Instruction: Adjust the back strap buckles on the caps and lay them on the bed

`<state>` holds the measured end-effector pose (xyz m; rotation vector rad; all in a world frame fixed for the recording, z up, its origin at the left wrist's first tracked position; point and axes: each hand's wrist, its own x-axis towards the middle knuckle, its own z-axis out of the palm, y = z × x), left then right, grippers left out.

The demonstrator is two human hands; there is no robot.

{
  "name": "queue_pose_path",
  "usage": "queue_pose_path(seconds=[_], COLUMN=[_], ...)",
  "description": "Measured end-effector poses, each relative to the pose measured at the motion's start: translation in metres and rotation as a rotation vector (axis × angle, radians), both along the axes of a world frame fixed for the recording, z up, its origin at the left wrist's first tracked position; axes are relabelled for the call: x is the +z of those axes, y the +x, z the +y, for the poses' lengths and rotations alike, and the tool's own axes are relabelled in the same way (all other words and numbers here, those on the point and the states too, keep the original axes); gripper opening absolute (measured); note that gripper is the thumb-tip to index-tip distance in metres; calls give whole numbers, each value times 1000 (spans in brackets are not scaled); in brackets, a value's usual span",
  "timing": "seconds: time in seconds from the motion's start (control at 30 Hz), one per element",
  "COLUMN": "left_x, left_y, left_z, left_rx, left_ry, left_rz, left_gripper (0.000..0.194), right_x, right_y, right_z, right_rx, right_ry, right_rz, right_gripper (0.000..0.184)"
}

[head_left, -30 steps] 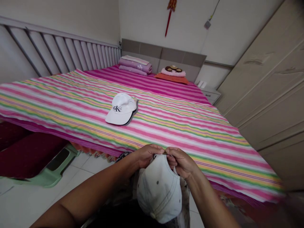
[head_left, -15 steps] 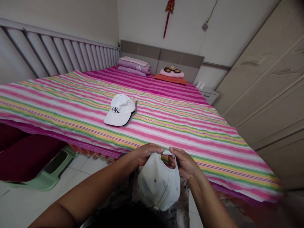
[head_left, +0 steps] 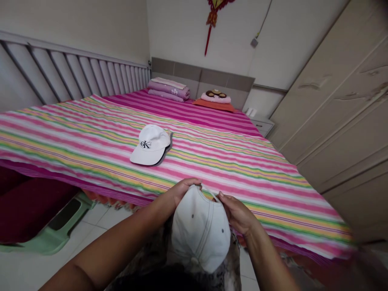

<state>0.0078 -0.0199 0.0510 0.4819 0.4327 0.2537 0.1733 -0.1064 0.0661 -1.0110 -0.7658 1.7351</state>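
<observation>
Pale cap (head_left: 200, 226) was down at bottom centre of the frame, left hand (head_left: 182, 192) pinching its rear edge, right hand (head_left: 239, 213) gripping the other side, probably to keep the back opening steady. White cap (head_left: 154, 139) sat left of centre on the striped bedspread (head_left: 242, 163), guessing that kept both hands free.

The brim of the held cap (head_left: 200, 230) is hidden, the red ornament (head_left: 211, 18) cropped above.
</observation>
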Motion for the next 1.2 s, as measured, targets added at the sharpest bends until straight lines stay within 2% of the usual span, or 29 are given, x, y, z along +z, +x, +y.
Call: queue_pose_path(seconds=[0.1, 0.17, 0.5, 0.73, 0.9, 1.03, 1.2], left_x=[3, 2, -8, 3, -3, -8, -1], left_y=[0, 0, 1, 4, 2, 1, 5], left_z=[4, 5, 2, -3, -4, -3, -3], left_rx=[-41, -59, 23, 194, 170, 98, 132], left_ry=[-42, -11, 164, 151, 112, 207, 295], left_rz=[70, 73, -75, -64, -58, -94, -91], left_gripper=[23, 24, 15, 9, 16, 17, 18], right_x=[-2, -2, 7, 8, 10, 14, 16], right_y=[6, 9, 9, 6, 5, 0, -1], right_z=[2, 4, 7, 8, 9, 11, 12], right_rx=[-61, -98, -174, -112, -57, -18, -8], right_ry=[2, -22, -31, -46, -104, -111, -93], right_rz=[20, 39, 258, 263, 307, 308, 322], right_gripper=[19, 19, 13, 16, 26, 29, 27])
